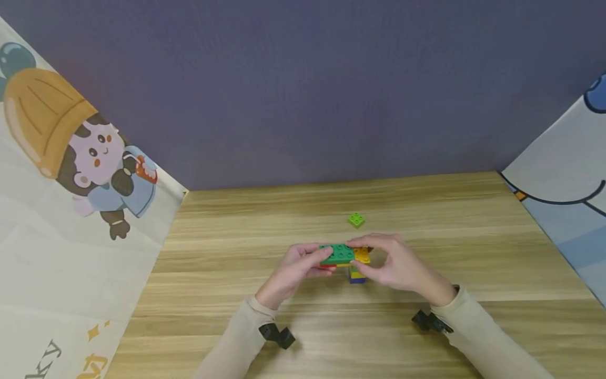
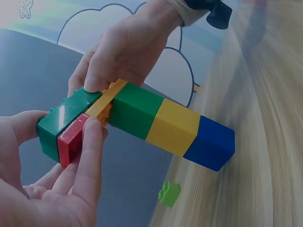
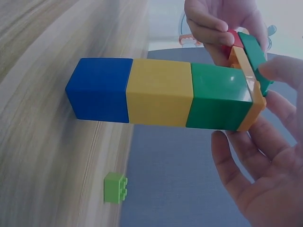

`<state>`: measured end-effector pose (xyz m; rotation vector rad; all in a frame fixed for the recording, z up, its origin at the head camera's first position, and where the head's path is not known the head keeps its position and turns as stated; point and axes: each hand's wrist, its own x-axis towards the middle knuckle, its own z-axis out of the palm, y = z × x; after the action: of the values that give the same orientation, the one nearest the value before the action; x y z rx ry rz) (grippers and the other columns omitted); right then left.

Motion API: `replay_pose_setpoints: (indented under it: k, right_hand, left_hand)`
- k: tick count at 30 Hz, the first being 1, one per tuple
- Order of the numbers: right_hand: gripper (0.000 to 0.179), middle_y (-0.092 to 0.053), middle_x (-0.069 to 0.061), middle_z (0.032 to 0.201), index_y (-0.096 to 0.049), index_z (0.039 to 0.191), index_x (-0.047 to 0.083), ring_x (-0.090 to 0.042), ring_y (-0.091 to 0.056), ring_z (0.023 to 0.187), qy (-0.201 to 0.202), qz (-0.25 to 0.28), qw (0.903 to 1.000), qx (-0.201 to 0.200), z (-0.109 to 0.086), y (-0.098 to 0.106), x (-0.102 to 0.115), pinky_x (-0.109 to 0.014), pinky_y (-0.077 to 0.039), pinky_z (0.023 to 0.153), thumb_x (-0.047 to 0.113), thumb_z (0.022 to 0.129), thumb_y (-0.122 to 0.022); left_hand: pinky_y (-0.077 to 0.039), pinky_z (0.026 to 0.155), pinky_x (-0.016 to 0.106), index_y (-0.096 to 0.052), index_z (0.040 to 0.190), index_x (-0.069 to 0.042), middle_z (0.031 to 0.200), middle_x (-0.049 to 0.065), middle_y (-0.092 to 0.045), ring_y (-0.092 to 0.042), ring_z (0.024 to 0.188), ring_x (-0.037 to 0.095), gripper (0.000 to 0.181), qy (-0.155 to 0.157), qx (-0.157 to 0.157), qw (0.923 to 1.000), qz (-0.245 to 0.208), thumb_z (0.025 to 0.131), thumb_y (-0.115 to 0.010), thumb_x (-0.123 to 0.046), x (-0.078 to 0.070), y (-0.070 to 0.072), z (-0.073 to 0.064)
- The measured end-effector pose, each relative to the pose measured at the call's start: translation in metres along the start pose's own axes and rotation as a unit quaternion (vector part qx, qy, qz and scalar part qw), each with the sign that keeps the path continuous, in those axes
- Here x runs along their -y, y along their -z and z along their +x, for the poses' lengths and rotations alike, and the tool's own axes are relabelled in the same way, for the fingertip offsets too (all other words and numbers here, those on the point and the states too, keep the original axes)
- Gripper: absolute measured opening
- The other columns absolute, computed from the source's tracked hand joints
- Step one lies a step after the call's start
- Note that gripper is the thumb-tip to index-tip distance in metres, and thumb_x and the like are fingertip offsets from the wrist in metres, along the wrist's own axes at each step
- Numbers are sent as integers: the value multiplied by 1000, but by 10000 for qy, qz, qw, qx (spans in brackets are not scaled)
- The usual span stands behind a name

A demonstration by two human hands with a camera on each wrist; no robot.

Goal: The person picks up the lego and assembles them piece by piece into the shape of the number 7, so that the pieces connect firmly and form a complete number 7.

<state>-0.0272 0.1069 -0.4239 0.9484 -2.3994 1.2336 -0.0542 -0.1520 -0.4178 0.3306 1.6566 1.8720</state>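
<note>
Blue (image 2: pixel 209 143), yellow (image 2: pixel 173 126) and green (image 2: pixel 135 104) toy bricks form an upright column on the table. A flat orange brick (image 1: pixel 362 256) caps it and reaches out to the left. On top lies a long green brick (image 1: pixel 342 253), its left end over a red brick (image 2: pixel 73 134). My left hand (image 1: pixel 298 266) pinches that end, thumb above and fingers against the red brick. My right hand (image 1: pixel 397 266) grips the long green brick's right end by the orange one, thumb near and index finger far.
A small lime-green brick (image 1: pixel 356 220) lies studs up on the wooden table (image 1: pixel 227 300), behind the column. A dark wall (image 1: pixel 331 95) stands at the table's back edge. Printed panels flank it, with a cartoon figure (image 1: pixel 99 152) on the left.
</note>
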Motion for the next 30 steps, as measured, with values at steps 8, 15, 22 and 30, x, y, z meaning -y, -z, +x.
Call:
replay_pose_setpoints:
  k: [8,15,22,30]
  right_hand:
    - [42,-82,-3,110,-79,120,10,-11,-75,91,202,-149,9997,63,2,1,2,-30,-64,77,3,79,-89]
    - [44,-82,-3,111,-79,120,10,-17,-77,95,431,-181,9989,47,1,-2,0,-34,-66,81,1,78,-89]
    - [44,-82,-5,113,-78,121,8,-22,-80,98,443,-124,9989,-36,-3,-3,0,-13,-56,93,-1,79,-88]
    - [47,-82,-7,114,-78,124,9,-21,-80,97,268,-10,9996,-97,-8,-1,-2,-20,-61,89,-1,79,-89]
  left_hand:
    - [-63,79,22,-58,136,20,93,-3,-77,-74,80,7,44,59,-133,9998,-146,104,-63,-10,0,-2,0]
    - [-63,77,21,-61,135,18,96,-1,-77,-72,79,7,44,27,-39,9999,96,105,-63,-13,-1,-6,3]
    - [-64,77,22,-65,134,14,104,4,-79,-73,79,9,41,51,72,9997,247,104,-66,-13,0,-9,6]
    - [-65,78,31,-69,133,5,114,21,-77,-72,81,9,38,-409,-162,9913,1240,104,-68,-20,-1,-12,5]
